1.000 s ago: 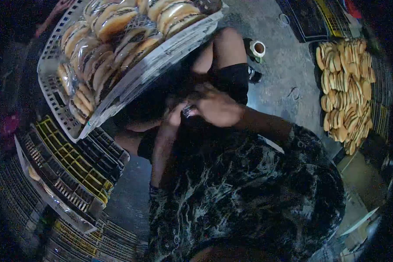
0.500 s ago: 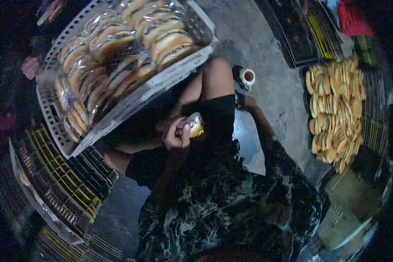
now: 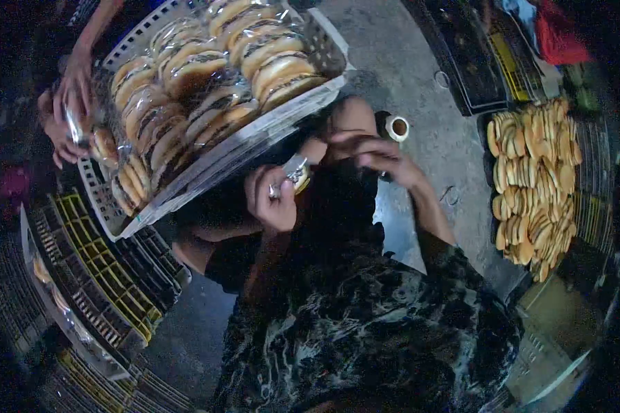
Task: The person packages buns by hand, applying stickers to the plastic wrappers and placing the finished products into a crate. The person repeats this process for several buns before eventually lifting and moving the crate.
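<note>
My left hand is closed around a small shiny packet, silver with some yellow, above my lap. What the packet contains cannot be made out. My right hand is raised over my knee, its fingers stretched towards the packet and slightly blurred; nothing shows in it. Just beyond my knees a white perforated crate stands tilted in view, filled with rows of filled buns in clear wrapping. On the floor beside my right hand is a cup with brown contents.
At the crate's far left corner, another person's hands hold a wrapped item. Many unwrapped buns lie in rows at the right. Black and yellow crates stand at the left, and dark crates stand at the upper right.
My right hand has risen from near the cup and moved left towards the packet. My left hand still holds the packet. The other person's hands have come to the crate's left corner.
</note>
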Motion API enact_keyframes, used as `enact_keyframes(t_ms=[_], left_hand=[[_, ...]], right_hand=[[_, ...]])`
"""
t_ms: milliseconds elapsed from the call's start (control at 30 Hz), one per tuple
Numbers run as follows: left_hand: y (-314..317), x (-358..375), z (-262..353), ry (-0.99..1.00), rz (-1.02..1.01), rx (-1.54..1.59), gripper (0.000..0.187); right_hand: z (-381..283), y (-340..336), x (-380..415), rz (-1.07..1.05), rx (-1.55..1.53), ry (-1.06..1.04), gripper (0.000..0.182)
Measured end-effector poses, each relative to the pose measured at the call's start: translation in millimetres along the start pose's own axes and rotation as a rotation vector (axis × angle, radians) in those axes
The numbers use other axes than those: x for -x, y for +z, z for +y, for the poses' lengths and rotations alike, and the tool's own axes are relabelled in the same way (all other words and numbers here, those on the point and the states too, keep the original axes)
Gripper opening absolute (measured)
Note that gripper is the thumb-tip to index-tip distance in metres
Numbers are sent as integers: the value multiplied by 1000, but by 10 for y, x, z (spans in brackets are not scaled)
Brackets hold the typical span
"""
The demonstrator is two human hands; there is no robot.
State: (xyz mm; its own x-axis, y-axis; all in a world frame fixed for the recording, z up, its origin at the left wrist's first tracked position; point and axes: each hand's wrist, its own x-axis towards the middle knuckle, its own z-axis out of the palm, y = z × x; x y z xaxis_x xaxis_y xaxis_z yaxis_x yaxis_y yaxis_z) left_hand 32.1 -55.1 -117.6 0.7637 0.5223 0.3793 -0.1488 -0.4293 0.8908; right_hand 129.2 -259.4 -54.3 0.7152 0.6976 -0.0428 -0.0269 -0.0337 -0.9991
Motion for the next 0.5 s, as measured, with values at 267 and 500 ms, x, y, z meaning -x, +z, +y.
enact_keyframes(t_ms=[267,500], left_hand=[[-219,-274,402,492,-7,-40,33],[-215,-455,173,-23,165,-18,32]], right_hand=[[-348,596,-951,-350,500,168,30],[-235,959,-999,-53,32,88,37]])
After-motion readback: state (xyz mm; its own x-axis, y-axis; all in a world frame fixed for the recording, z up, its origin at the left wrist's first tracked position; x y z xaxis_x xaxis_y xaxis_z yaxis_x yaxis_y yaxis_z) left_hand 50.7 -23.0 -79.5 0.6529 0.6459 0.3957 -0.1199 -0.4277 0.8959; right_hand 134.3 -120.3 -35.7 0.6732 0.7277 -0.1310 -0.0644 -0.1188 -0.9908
